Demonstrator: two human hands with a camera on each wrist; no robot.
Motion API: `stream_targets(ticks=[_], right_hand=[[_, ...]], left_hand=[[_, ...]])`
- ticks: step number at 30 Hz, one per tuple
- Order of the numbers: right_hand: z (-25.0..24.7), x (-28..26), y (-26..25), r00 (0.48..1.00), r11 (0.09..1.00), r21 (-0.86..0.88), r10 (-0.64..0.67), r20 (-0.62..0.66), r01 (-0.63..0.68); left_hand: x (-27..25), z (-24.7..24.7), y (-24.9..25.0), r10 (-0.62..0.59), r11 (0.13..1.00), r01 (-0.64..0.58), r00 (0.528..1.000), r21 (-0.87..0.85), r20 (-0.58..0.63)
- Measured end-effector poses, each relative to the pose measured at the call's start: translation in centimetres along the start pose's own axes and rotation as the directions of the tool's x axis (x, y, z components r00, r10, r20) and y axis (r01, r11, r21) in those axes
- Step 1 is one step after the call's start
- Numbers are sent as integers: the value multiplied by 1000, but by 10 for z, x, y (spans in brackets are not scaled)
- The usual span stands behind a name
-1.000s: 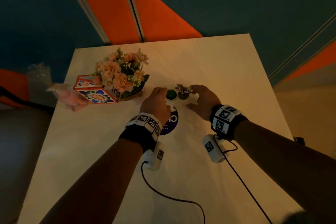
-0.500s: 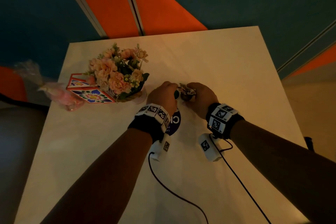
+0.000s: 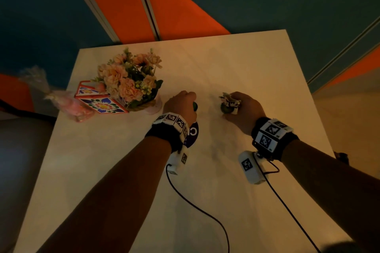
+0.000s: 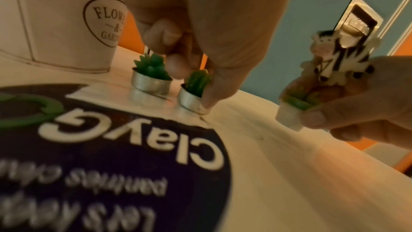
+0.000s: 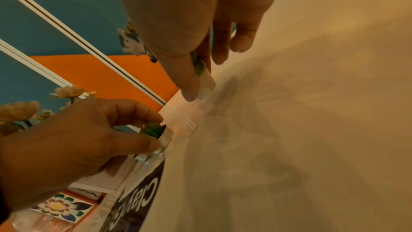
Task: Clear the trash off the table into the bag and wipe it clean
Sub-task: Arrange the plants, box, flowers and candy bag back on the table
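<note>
Presently, a small cactus candle in a foil cup (image 4: 194,93) is being pinched between the thumb and curled fingers of the left hand (image 3: 181,107), at the centre of the head view, its base touching the table (image 3: 236,72) at the edge of a dark round sticker (image 4: 116,165) printed with white letters. A second foil-cup cactus candle (image 4: 151,77) is being left standing just beside it, to its left in the left wrist view, under the curled fingers; whether it is being touched cannot be told. A zebra figurine on a small white block (image 4: 327,70) is being gripped by the right hand (image 3: 244,109), right of centre in the head view, with the thumb (image 5: 187,80) and fingers curled around its base, just above the tabletop. A white flower pot with pink blooms (image 3: 131,84) is being shown at centre left, next to a patterned box (image 3: 98,102). A pink crumpled plastic bag (image 3: 67,107) is being seen at the table's left edge, well apart from both hands.
</note>
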State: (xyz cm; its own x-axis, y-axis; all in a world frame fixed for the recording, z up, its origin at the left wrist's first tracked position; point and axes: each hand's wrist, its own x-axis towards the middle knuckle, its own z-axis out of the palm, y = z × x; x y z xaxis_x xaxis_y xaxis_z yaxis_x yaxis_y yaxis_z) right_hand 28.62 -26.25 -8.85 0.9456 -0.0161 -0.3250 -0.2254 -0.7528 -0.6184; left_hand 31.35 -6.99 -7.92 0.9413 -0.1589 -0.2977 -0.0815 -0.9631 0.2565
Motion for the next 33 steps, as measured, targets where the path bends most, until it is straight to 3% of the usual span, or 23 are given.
stream_targets(ticks=[3, 8, 20, 33], right_hand=[[-3, -4, 9, 1000, 1000, -1, 20, 3, -20], [-9, -9, 17, 1000, 999, -40, 3, 22, -2], [-12, -23, 32, 996, 997, -57, -38, 77, 43], [-18, -30, 41, 998, 999, -14, -29, 56, 30]], left_hand=[[-8, 2, 9, -28, 998, 29, 999, -52, 19], [-24, 15, 32, 41, 990, -39, 999, -133, 16], [-35, 30, 57, 80, 983, -80, 997, -164, -2], [-35, 38, 69, 100, 978, -97, 995, -184, 7]])
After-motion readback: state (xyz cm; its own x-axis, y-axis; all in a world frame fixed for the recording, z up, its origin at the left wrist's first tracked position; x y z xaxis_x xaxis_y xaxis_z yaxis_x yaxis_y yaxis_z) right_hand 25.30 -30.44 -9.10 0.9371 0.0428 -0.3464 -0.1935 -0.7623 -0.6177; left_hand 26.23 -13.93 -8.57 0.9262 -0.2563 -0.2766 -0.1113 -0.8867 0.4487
